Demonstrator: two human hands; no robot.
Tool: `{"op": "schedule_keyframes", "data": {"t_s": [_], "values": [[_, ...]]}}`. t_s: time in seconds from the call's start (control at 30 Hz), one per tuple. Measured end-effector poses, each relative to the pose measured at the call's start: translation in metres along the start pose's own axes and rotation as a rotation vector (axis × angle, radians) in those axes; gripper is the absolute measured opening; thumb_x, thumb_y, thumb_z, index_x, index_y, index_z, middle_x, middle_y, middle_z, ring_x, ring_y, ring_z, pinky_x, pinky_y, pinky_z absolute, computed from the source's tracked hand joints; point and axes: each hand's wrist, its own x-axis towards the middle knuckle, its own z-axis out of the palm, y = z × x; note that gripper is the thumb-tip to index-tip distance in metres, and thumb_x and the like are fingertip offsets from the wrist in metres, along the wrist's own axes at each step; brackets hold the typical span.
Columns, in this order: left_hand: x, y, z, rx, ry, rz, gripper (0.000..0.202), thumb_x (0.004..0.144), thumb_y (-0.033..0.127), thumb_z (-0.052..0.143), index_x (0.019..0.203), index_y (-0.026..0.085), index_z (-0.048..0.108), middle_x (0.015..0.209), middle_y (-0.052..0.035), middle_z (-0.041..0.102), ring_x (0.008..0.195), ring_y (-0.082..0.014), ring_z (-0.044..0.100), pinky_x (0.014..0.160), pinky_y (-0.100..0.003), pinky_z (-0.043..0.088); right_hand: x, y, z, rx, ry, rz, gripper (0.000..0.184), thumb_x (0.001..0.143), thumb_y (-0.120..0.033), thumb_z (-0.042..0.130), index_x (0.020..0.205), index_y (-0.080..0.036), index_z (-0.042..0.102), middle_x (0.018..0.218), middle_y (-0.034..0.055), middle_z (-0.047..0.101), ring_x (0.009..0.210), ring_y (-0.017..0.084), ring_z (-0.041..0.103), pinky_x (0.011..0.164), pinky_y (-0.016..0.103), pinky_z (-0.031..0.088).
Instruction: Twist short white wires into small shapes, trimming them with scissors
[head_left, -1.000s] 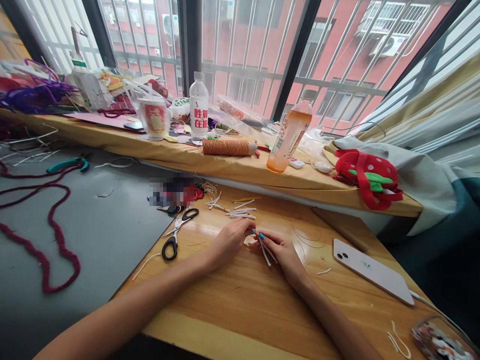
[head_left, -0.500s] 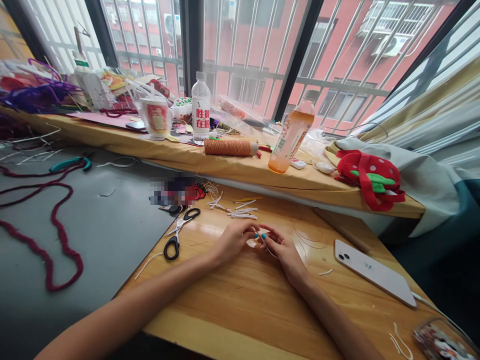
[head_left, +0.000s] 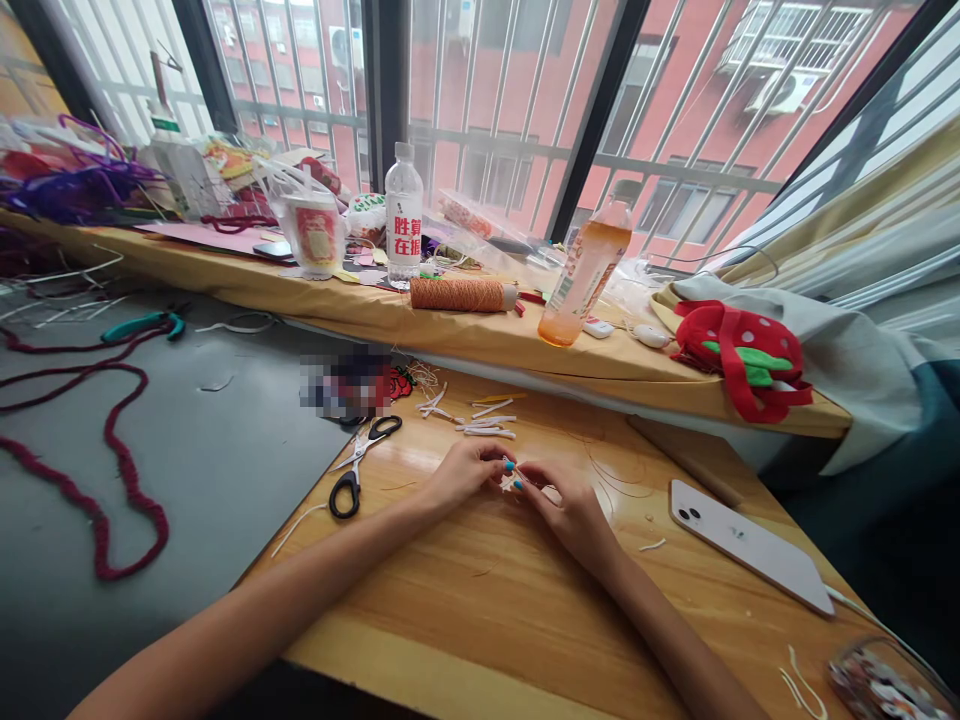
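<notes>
My left hand [head_left: 469, 475] and my right hand [head_left: 574, 510] meet over the middle of the table [head_left: 420, 620], fingertips almost touching, wrists well apart. Both are closed in a pinch, thumb against finger, on one small pale piece [head_left: 507, 483]. The piece lies in the narrow space between the two sets of fingertips: to the right of my left thumb, to the left of my right thumb. Neither hand is clearly the nearer, since each appears to touch it; of the two, my right sits slightly nearer to me. My fingers cover much of the piece, so I cannot tell the direction of its long axis, nor how its ends lie.

Just beyond my left fingertips, on the far side, rests a group of white strips [head_left: 487, 431], their long axes running roughly left to right; my left hand is the closer to them. Further left, apart from that hand, lie the scissors [head_left: 356, 468], handles spread, one far and one near. To the right of my right hand, a short offcut [head_left: 652, 545] lies on the wood, and beyond it the phone [head_left: 750, 545], slanting from far left to near right. On the far ledge [head_left: 337, 310], the spool [head_left: 461, 294] of orange thread lies on its side, long axis left to right.
</notes>
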Motion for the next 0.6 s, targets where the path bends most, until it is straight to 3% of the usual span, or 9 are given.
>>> {"op": "schedule_keyframes", "data": {"t_s": [0.1,0.23,0.47,0.6], "values": [[0.0008,-0.0024,0.0006,-0.013,0.000,0.004,0.017,0.063,0.026,0.057,0.071,0.011,0.059,0.060,0.0000,0.056,0.053,-0.0084,0.048,0.053,-0.020,0.040,-0.0017,0.0000,-0.0006,-0.257,-0.005,-0.135,0.020,0.082,-0.024,0.039,0.091,-0.019,0.056,0.086,0.0069,0.060,0.076,0.016,0.055,0.069,0.029,0.042],[0.0016,-0.0076,0.0005,0.014,-0.007,0.013,0.016,0.065,0.024,0.055,0.073,0.011,0.060,0.061,0.0000,0.056,0.052,-0.0083,0.048,0.051,-0.019,0.040,-0.0026,-0.0003,0.0016,-0.467,-0.016,-0.196,0.026,0.084,-0.023,0.032,0.088,-0.017,0.058,0.083,0.0084,0.061,0.075,0.017,0.055,0.068,0.028,0.041],[0.0000,-0.0045,0.0013,0.042,0.008,-0.016,0.013,0.065,0.020,0.053,0.072,0.011,0.060,0.055,0.0018,0.053,0.048,-0.0075,0.046,0.047,-0.018,0.037,-0.0045,-0.0026,0.0073,-0.660,0.037,-0.210,0.028,0.085,-0.021,0.031,0.087,-0.014,0.058,0.076,0.0086,0.061,0.065,0.016,0.055,0.058,0.025,0.038],[-0.0006,-0.0019,0.0034,0.046,0.019,-0.022,0.014,0.065,0.021,0.053,0.071,0.011,0.060,0.055,0.0018,0.053,0.048,-0.0077,0.047,0.047,-0.018,0.037,-0.0053,-0.0021,0.0083,-0.628,0.042,-0.213,0.028,0.084,-0.020,0.031,0.086,-0.015,0.058,0.074,0.0077,0.062,0.065,0.015,0.056,0.058,0.023,0.037]]}}
